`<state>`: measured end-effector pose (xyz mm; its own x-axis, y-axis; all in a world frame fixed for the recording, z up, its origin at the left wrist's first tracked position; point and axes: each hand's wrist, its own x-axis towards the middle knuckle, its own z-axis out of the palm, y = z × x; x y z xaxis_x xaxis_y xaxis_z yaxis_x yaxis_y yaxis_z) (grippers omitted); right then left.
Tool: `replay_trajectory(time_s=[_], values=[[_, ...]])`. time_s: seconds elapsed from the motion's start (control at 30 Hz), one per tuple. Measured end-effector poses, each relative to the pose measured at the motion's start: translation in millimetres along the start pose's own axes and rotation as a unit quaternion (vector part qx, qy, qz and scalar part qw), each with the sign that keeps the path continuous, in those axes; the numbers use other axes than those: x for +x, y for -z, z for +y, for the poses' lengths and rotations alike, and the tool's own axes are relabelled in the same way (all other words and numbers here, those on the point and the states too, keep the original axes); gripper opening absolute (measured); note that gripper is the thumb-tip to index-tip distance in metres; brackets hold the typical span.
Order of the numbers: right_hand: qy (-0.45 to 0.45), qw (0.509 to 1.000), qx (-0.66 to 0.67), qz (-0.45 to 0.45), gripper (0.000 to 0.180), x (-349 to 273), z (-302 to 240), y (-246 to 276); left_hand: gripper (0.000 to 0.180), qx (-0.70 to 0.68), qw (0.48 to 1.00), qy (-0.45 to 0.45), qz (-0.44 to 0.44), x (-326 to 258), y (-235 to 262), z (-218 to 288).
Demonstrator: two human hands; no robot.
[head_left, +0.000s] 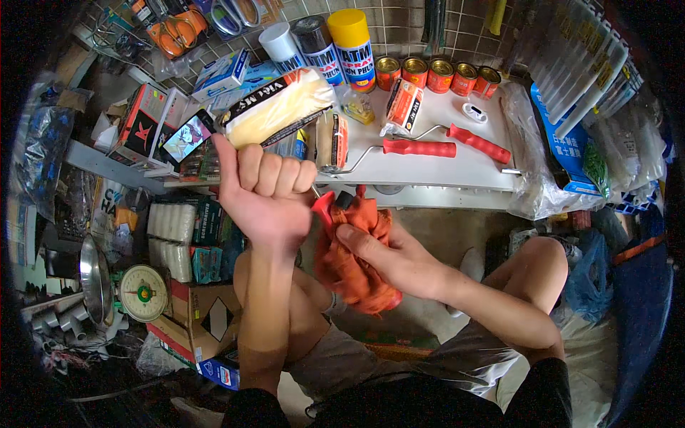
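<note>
My left hand point(267, 192) is closed in a fist with the thumb up, just below a large cream paint roller point(278, 110) in printed wrapping. A short piece of metal wire shows between that fist and a red plastic handle point(323, 207); the rest of the wire is hidden by my fingers. My right hand point(385, 260) grips a crumpled orange cloth point(357, 278), its thumb pressed on top. The cloth is bunched around the red handle, and a black piece point(344, 200) pokes out of its upper side.
Two small rollers with red handles point(421, 148) lie on the white shelf point(449, 171). Behind stand spray cans point(352, 53) and several small red tins point(440, 75). A phone point(188, 139) leans at the left. A dial scale point(143, 292) and cartons point(210, 321) stand lower left.
</note>
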<state>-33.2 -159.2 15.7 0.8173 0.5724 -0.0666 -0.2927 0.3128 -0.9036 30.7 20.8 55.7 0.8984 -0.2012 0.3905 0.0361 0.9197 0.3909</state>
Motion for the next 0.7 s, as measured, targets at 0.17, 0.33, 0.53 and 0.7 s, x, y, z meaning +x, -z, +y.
replay_trajectory(time_s=[0.17,0.33,0.53,0.7], values=[[0.035,0.992,-0.099,0.069,0.036,6,2,9,0.063,0.153,0.988,-0.015,0.027,-8,-12,-19],[0.021,0.996,-0.024,0.087,0.038,9,1,6,0.064,0.177,0.984,0.016,-0.001,-10,-9,-25],[-0.062,0.996,0.061,0.009,0.036,-4,-13,6,0.060,0.075,0.996,0.020,0.049,-9,-7,-17],[-0.112,0.972,0.201,-0.042,0.027,-16,-21,3,0.059,-0.012,0.999,0.030,-0.001,-5,-3,-4]])
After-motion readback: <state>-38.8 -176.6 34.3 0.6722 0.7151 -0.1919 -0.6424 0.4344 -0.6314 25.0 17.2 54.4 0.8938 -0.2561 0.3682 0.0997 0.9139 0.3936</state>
